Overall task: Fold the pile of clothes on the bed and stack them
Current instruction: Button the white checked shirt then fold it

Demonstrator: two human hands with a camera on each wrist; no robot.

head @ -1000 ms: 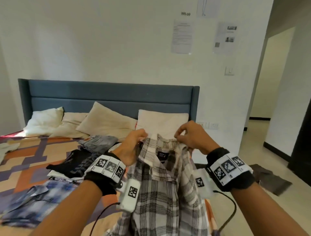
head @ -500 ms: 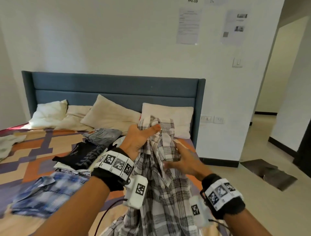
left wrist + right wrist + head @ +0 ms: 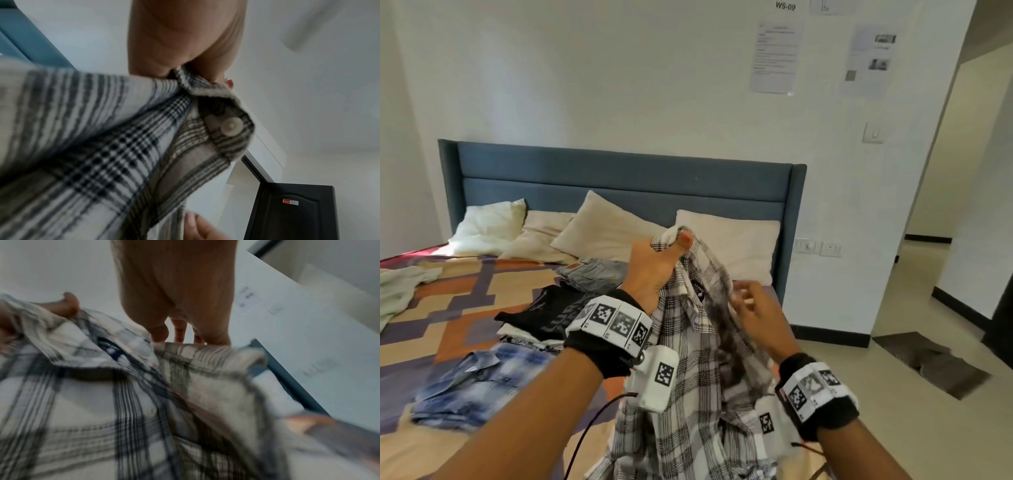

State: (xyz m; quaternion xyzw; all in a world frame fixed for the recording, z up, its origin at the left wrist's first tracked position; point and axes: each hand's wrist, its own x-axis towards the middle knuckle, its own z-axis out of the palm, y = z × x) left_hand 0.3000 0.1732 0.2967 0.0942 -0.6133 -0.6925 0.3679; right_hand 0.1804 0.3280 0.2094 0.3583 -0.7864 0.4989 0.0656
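Observation:
A black-and-white plaid shirt [image 3: 688, 394] hangs in front of me over the bed's [image 3: 465, 308] near right corner. My left hand [image 3: 664, 253] holds it up, thumb and fingers pinching the fabric by the collar. The left wrist view shows that pinch [image 3: 197, 76] just above a buttoned corner of the shirt [image 3: 102, 129]. My right hand [image 3: 748, 298] is lower, at the shirt's right edge, its fingers blurred and loosely spread. In the right wrist view those fingers [image 3: 179, 331] reach past the shirt's [image 3: 102, 402] edge without closing on it.
On the patterned bedspread lie a black printed top [image 3: 544, 311] on a small stack, grey jeans [image 3: 592, 270], a blue denim shirt [image 3: 479, 383] and a pale garment [image 3: 400, 287]. Pillows [image 3: 729, 240] lean on the blue headboard [image 3: 619, 185]. A dark mat [image 3: 935, 363] lies on the floor at right.
My right hand let go of the collar, dropped and now moves at the shirt's right edge. My left hand gathered the collar and keeps it raised.

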